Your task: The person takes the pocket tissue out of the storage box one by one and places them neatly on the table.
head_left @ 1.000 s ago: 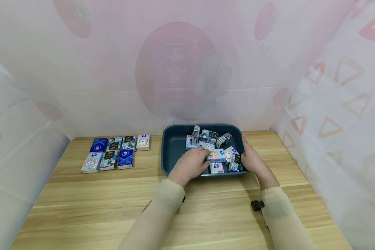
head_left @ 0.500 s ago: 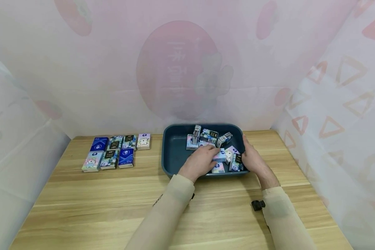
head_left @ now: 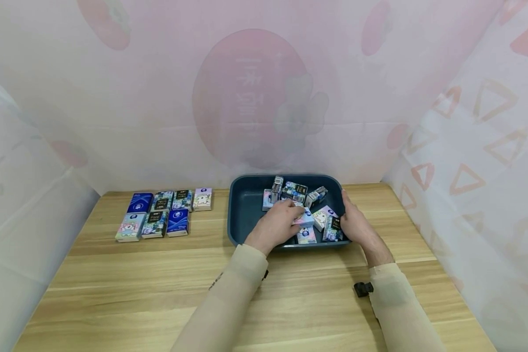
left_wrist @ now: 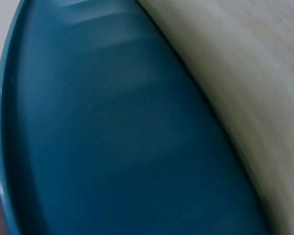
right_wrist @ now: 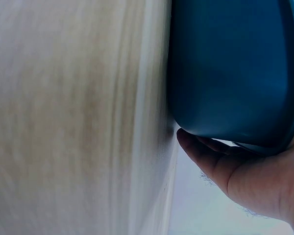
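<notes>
A dark blue plastic bin [head_left: 246,208] stands on the table, with several small printed tissue packs inside, mostly on its right side. My left hand [head_left: 275,225] reaches over the front rim and pinches a light blue and pink tissue pack [head_left: 306,219], its left part hidden by the fingers. Below it lies a pink and blue pack [head_left: 306,235]; to its right are a white and purple pack [head_left: 323,216] and a dark floral pack [head_left: 333,230]. At the bin's right end my right hand [head_left: 358,226] grips the side; in the right wrist view its digits press the outer wall [right_wrist: 230,73].
Left of the bin, tissue packs lie in two rows on the wooden table [head_left: 136,288]: blue [head_left: 177,222], floral [head_left: 154,225], pink and blue [head_left: 130,228], and a white and purple one [head_left: 202,199] at the row's end. A printed curtain [head_left: 158,98] hangs behind.
My left hand moved right onto the light blue pack, then slightly back left with it, uncovering more of the white and purple pack. The right hand has kept its place on the bin.
</notes>
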`<act>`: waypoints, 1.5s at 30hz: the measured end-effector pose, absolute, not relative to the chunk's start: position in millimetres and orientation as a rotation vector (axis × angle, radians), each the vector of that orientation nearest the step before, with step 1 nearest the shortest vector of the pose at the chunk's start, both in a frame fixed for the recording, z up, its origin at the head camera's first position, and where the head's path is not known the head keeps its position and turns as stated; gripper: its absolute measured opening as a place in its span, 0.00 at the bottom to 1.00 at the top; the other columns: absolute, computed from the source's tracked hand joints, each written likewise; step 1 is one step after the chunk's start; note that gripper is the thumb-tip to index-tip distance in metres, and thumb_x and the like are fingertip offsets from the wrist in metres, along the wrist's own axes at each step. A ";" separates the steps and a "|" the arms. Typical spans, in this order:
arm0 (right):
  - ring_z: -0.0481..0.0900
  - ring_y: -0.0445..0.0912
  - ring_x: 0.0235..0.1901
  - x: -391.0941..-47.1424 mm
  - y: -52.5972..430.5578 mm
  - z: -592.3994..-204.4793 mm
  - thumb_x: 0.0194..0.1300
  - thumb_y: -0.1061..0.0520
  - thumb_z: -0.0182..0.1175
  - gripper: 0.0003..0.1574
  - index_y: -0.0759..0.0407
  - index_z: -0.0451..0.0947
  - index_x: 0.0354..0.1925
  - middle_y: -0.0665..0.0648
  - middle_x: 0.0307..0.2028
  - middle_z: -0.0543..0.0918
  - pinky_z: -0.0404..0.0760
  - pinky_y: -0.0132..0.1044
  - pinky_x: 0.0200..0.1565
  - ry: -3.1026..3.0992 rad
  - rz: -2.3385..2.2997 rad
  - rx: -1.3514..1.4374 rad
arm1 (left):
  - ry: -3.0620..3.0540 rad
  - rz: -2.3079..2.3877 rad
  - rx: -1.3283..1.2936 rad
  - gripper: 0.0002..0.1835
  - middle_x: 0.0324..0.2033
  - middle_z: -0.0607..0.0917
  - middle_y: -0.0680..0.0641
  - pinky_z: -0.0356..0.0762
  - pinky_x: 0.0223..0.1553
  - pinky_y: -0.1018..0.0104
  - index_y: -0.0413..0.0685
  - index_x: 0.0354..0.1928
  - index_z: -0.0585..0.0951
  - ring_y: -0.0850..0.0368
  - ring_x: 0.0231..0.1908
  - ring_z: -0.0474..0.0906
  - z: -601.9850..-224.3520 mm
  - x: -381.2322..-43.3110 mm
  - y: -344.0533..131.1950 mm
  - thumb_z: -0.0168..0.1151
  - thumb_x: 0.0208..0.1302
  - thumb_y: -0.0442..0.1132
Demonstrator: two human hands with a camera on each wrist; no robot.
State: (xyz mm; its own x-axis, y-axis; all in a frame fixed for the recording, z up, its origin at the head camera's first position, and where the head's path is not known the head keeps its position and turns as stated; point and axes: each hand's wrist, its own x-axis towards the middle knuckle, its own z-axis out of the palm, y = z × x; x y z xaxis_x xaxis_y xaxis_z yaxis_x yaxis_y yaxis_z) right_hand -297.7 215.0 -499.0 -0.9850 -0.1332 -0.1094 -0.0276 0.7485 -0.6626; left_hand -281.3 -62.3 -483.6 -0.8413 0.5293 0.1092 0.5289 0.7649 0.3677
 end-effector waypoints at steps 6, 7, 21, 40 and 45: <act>0.45 0.75 0.94 -297.5 215.0 -499.0 0.84 0.73 0.40 0.54 0.65 0.30 0.96 0.76 0.95 0.43 0.48 0.72 0.94 2.796 -1.059 -0.130 | 2.980 0.652 0.844 0.24 0.66 0.90 0.43 0.91 0.72 0.50 0.53 0.77 0.88 0.47 0.63 0.86 -477.0 -278.8 -78.3 0.75 0.85 0.42; 0.45 0.75 0.94 -297.4 215.0 -498.9 0.84 0.72 0.40 0.54 0.65 0.30 0.96 0.76 0.95 0.43 0.48 0.72 0.94 2.795 -1.059 -0.128 | 2.987 0.657 0.833 0.24 0.66 0.90 0.42 0.91 0.72 0.50 0.53 0.77 0.88 0.47 0.62 0.87 -475.4 -278.2 -81.1 0.75 0.84 0.42; 0.44 0.75 0.94 -297.5 215.0 -499.4 0.84 0.73 0.40 0.55 0.63 0.30 0.97 0.76 0.95 0.42 0.47 0.72 0.94 2.782 -1.071 -0.113 | 3.089 0.714 0.650 0.25 0.72 0.88 0.40 0.91 0.71 0.48 0.52 0.77 0.87 0.42 0.65 0.85 -444.4 -267.1 -127.3 0.76 0.82 0.42; 0.45 0.77 0.94 -297.2 215.4 -498.7 0.84 0.72 0.41 0.55 0.63 0.28 0.97 0.77 0.95 0.43 0.49 0.74 0.93 2.773 -1.060 -0.105 | 3.176 0.833 0.347 0.28 0.69 0.88 0.35 0.94 0.64 0.39 0.47 0.78 0.85 0.37 0.61 0.86 -435.1 -257.0 -183.9 0.75 0.82 0.45; 0.45 0.77 0.94 -296.6 215.4 -498.3 0.85 0.72 0.41 0.55 0.62 0.28 0.97 0.76 0.95 0.43 0.49 0.74 0.93 2.765 -1.071 -0.105 | 3.196 0.867 0.234 0.27 0.72 0.87 0.35 0.92 0.71 0.37 0.45 0.76 0.87 0.34 0.68 0.86 -436.2 -256.0 -195.1 0.76 0.81 0.46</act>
State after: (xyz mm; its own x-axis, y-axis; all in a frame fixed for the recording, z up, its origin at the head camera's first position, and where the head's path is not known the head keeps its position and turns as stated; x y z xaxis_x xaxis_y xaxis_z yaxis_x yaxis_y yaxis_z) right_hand -296.6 215.4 -498.3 -0.9823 -0.1285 -0.1365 -0.0031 0.7391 -0.6736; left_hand -256.0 -195.1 -436.2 -0.9743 0.0882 0.2073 0.1809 0.8547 0.4865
